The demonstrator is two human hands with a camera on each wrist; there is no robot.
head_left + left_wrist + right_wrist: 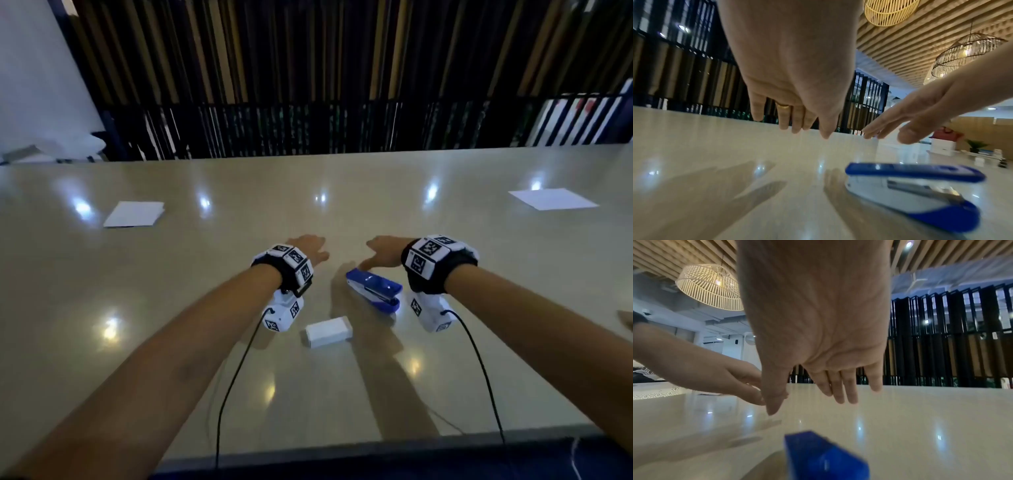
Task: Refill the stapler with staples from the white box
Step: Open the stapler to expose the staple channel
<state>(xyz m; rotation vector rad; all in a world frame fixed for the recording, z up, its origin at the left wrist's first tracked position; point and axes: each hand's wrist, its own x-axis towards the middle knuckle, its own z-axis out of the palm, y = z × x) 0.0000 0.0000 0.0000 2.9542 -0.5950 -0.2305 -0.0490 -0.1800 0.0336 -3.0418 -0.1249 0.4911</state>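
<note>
Your stapler [374, 290] is blue on top and along its base, with a pale grey body and a metal staple channel showing along the side; it lies closed on the desk [342, 394], its nose angled away from you and to the left. The white box [329, 331] is a small plain carton lying flat just nearer to you and slightly left of the stapler, not touching it.

Your left hand [308, 249] hovers over the desk left of the stapler, fingers straight and loosely spread, holding nothing; a gold ring [783, 106] sits on one finger. Your right hand [385, 253] hovers just beyond the stapler's nose, fingers extended, also empty; in the head view you cannot tell whether a fingertip touches the nose.

The near edge of the desk runs close below your forearms, and bare glossy surface stretches around the two items on every side.

Count: one stapler, one white box, two sheets of paper, one far left [134, 214] and one far right [553, 198], both well apart from your hands.
</note>
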